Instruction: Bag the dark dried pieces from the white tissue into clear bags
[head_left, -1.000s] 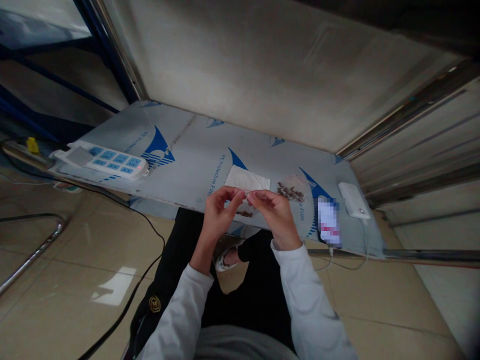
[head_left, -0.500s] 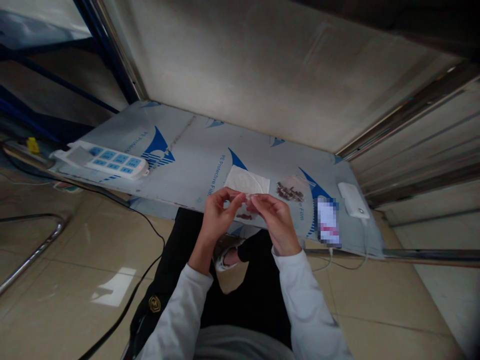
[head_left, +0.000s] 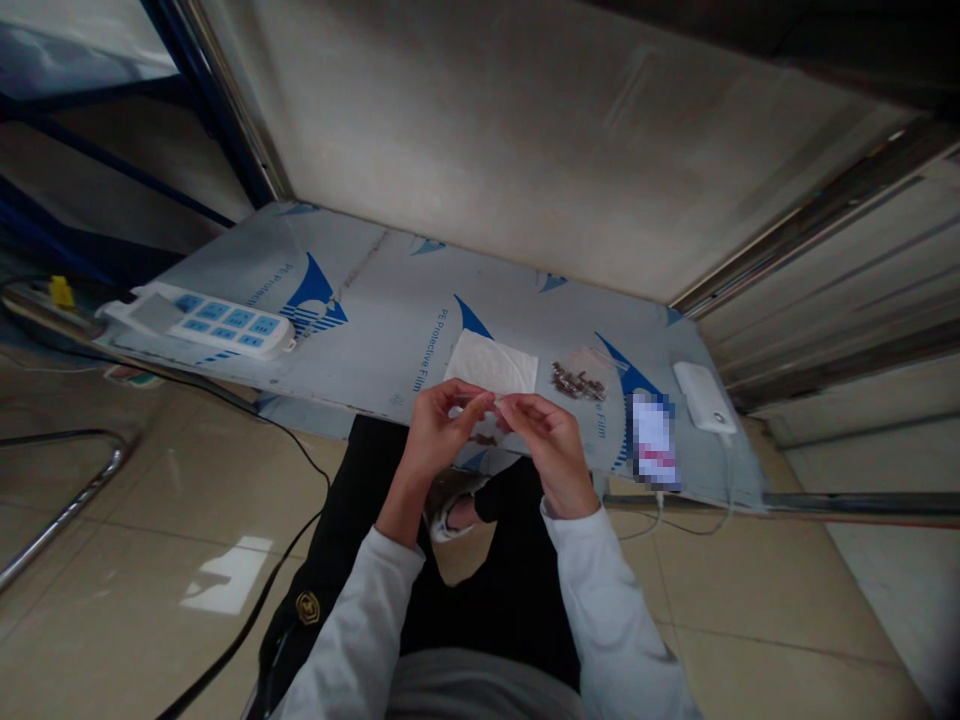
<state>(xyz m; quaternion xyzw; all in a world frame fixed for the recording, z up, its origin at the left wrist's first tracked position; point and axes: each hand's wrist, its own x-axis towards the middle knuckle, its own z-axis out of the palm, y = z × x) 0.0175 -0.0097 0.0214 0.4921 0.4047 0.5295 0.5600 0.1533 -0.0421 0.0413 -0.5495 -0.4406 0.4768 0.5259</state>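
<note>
Your left hand [head_left: 439,428] and right hand [head_left: 553,442] look pinched closed on the bag [head_left: 486,438] near its top. It seems light, soft and slippery, so grip its edge.

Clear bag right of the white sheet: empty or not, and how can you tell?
Not empty: small, dark, shiny pieces show through the clear bag.
</note>
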